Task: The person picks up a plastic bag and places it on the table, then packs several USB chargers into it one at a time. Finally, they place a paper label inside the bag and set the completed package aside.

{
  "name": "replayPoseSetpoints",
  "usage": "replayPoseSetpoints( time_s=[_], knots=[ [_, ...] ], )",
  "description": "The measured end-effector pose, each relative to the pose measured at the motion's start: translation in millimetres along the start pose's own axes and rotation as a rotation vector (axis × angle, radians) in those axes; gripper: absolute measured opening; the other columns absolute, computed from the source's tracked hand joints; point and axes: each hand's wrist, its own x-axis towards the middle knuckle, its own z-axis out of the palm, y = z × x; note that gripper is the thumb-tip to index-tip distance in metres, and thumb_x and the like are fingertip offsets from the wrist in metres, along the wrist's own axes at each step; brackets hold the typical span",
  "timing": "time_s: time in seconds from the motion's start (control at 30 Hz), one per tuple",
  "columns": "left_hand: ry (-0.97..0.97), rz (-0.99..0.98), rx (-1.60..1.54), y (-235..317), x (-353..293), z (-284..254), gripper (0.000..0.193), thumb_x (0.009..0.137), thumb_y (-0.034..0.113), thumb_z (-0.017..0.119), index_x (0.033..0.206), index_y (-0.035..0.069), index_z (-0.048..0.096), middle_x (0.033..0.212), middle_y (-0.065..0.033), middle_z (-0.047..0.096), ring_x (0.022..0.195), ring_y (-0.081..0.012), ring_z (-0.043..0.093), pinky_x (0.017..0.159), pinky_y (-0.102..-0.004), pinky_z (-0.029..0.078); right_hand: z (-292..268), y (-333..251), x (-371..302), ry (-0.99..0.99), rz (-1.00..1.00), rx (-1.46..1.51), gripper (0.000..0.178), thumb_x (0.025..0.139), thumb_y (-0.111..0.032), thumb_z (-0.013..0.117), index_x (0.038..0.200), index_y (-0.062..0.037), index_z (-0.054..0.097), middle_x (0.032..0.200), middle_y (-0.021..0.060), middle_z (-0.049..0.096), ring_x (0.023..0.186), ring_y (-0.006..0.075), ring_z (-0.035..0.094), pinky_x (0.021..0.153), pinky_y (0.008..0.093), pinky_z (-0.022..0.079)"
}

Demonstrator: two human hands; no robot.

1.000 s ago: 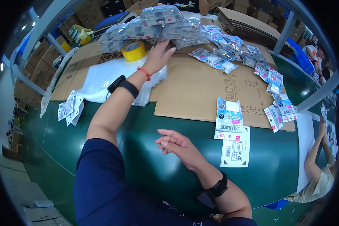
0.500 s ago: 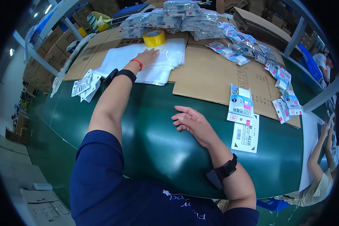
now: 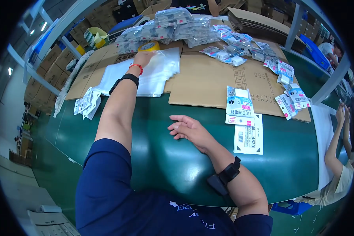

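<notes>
My left hand [image 3: 144,59] reaches far out over a stack of clear plastic bags [image 3: 150,82], just below a yellow roll of tape [image 3: 149,46]. Its fingers are foreshortened, so whether they grip a bag cannot be made out. Above the green tabletop [image 3: 153,165] hovers my right hand [image 3: 190,133], fingers loosely bent and apart, holding nothing. To its right lies a blue-and-white packaged charger [image 3: 240,104], partly overlapping a white printed label card [image 3: 248,137].
Flat cardboard [image 3: 208,84] covers the table's far half. Clear-bagged goods [image 3: 173,27] are piled at the back, with more blue-and-white packs [image 3: 285,72] along the right. White printed slips [image 3: 88,103] lie at left. Metal posts [image 3: 295,27] flank the table; a co-worker's arms [image 3: 338,133] show at right.
My left hand has shifted across the bags toward the tape roll, its fingers less visible than before. The whole view has turned slightly right. My right hand keeps its loose pose.
</notes>
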Motion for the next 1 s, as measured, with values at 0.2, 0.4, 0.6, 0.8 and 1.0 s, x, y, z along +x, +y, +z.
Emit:
replayPoseSetpoints(
  time_s=[0.2,0.4,0.6,0.8,1.0],
  knots=[
    [0.429,-0.205,-0.369,13,0,-16,0.038,0.09,0.04,0.055,0.101,0.008,0.071,0.097,-0.0137,0.068,0.087,-0.0227,0.063,0.079,-0.0319,0.046,4,0,0,-0.006,0.021,-0.007,0.045,0.094,-0.018,0.054,0.133,0.0002,0.041,0.11,0.0116,0.058,0.096,0.0146,0.058,0.081,0.0264,0.049],
    [0.362,0.028,-0.605,55,-89,-26,0.031,0.093,0.03,0.056,0.104,0.003,0.069,0.09,-0.0054,0.068,0.078,-0.0092,0.053,0.071,-0.0252,0.044,8,-1,-1,0.101,-0.022,0.183,0.047,0.095,-0.019,0.052,0.135,0.001,0.036,0.119,0.0161,0.052,0.103,0.0215,0.057,0.088,0.0329,0.05],
    [-0.064,0.264,-0.589,82,-203,-16,0.034,0.093,0.03,0.055,0.11,0.002,0.065,0.107,-0.0119,0.066,0.102,-0.0157,0.058,0.087,-0.028,0.045,0,-25,-2,0.366,-0.225,0.695,0.057,0.094,-0.015,0.052,0.14,0.0015,0.021,0.123,0.0201,0.05,0.104,0.024,0.057,0.087,0.0342,0.05],
    [-0.131,0.555,-0.063,73,-268,-16,0.053,0.089,0.042,0.057,0.132,0.011,0.05,0.138,-0.017,0.045,0.13,-0.0337,0.04,0.107,-0.0475,0.028,-21,-5,-3,0.629,-0.395,0.203,0.066,0.088,-0.006,0.056,0.142,-0.0003,0.018,0.12,0.0165,0.049,0.093,0.02,0.058,0.076,0.0289,0.05],
    [-0.169,0.277,0.153,7,-296,-24,0.061,0.088,0.049,0.053,0.14,0.019,0.04,0.15,-0.0162,0.026,0.138,-0.0395,0.02,0.108,-0.061,0.009,-10,-3,-46,0.727,-0.357,-0.266,0.074,0.081,0.002,0.06,0.143,-0.0051,0.022,0.115,0.0105,0.048,0.08,0.0132,0.055,0.068,0.0231,0.048]
  ],
)
